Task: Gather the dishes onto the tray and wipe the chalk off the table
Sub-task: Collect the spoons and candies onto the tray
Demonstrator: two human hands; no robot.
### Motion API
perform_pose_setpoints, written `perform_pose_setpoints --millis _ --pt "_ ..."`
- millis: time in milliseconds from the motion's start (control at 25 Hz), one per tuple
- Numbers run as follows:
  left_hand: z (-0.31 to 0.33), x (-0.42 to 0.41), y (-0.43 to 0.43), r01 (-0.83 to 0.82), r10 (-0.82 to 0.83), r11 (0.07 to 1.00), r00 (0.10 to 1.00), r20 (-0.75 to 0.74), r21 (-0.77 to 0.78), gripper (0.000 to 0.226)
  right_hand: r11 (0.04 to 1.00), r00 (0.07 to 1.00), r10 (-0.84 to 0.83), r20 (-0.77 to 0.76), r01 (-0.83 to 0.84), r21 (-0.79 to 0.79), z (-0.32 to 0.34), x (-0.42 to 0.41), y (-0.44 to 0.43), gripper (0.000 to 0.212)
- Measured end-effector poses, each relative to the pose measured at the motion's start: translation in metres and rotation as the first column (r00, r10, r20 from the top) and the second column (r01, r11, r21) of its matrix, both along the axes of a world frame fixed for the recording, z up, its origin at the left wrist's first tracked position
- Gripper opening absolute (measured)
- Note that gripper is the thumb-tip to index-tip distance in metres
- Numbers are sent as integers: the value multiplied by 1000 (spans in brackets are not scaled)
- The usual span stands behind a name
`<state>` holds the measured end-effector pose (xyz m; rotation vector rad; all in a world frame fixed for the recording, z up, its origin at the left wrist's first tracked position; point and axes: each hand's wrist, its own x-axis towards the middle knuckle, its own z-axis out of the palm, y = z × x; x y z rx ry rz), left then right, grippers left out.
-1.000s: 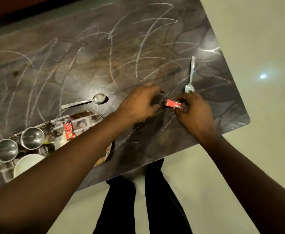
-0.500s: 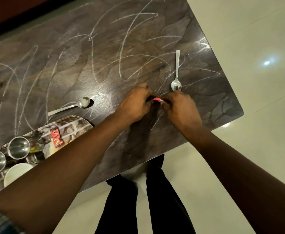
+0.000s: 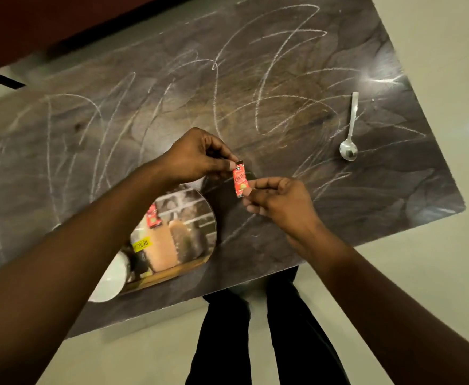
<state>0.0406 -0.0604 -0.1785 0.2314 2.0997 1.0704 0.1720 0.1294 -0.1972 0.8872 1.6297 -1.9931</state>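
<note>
The left hand [image 3: 197, 157] and the right hand [image 3: 280, 200] pinch the small red paper sachet [image 3: 239, 179] with their fingers above the dark chalk-marked table [image 3: 366, 204].

You've got a desk [image 3: 144, 112] that looks like dark polished stone or laminate, veined, semi-glossy with glare near the far right edge. Chalk scrawl [image 3: 258, 107] on it is dry, white, powdery matt. Spoon [image 3: 348, 151] is polished metal, mirror-bright bowl. Sachet [image 3: 239, 179] pinched between your hands looks like glossy printed red foil or plastic; a second sachet [image 3: 153, 218] looks the same. Tray [image 3: 183, 245] has a smooth, glossy printed face. White dish [image 3: 108, 282] is smooth, likely ceramic or plastic, can't tell. Floor [image 3: 422, 273] is pale, shiny tile.
</note>
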Motion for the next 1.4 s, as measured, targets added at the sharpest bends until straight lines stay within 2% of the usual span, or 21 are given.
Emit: perform_pose_setpoints --millis 120,280,400,640,840,1000,1120,1280,1400 --pt "7 0 -52 39 -50 986 997 -60 -160 12 998 999 29 13 -28 -49 0 0 -52 4" --pt "8 7 -106 132 -168 931 982 -81 -341 10 997 994 81 79 -80 -23 -9 6 -120 19" --pt "2 14 -119 182 -241 885 967 -86 -428 14 995 984 82 158 -89 38 -22 8 -148 31" --pt "-13 20 -119 171 -288 828 947 -143 -534 16 982 982 56 179 -86 166 -32 8 -157 23" --pt "-21 24 -119 136 -325 822 910 -259 -552 14 940 987 118 109 -147 307 -35 9 -161 19" --pt "-16 26 -119 125 -278 856 930 -241 -502 10 912 985 153 73 -169 373 -31 11 -161 12" --pt "-8 19 -129 40 -155 904 959 -238 -426 14 920 988 153 28 -153 362 -19 10 -155 10" --pt "-5 7 -149 -167 5 916 913 -407 -364 18 845 975 202 -91 -127 520 -4 -10 -128 11" --pt "-11 3 -152 -68 -138 902 890 -434 -425 35 778 972 203 -114 -90 622 -4 -41 -107 14"
